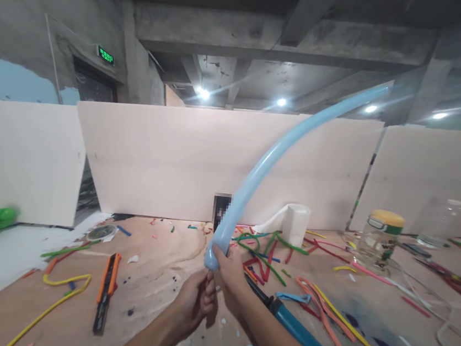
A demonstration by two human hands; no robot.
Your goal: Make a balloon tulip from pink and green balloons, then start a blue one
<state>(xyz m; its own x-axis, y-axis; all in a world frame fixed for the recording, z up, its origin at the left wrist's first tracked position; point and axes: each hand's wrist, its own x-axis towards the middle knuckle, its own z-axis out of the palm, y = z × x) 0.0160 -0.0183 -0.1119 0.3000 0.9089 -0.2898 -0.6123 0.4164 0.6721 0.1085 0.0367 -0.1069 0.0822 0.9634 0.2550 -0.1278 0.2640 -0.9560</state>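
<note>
A long light-blue modelling balloon (267, 166), inflated, curves up and to the right from my hands. My right hand (229, 273) is wrapped around its lower end, thumb on the near side. Just below, my left hand (195, 301) has its fingers curled in a pinch at the balloon's bottom tip; the knot or neck itself is mostly hidden by the fingers. Beneath my right forearm lies a blue balloon pump (303, 337) with a black nozzle, partly covered by the arm.
Uninflated balloons, such as a yellow one (49, 302), lie scattered over the brown table (155, 320). An orange-and-black utility knife (106, 292) lies left. Behind stand a paper roll (296, 225), a yellow-lidded jar (380, 240) and a clear bottle (441, 222). White boards (198, 164) border the back.
</note>
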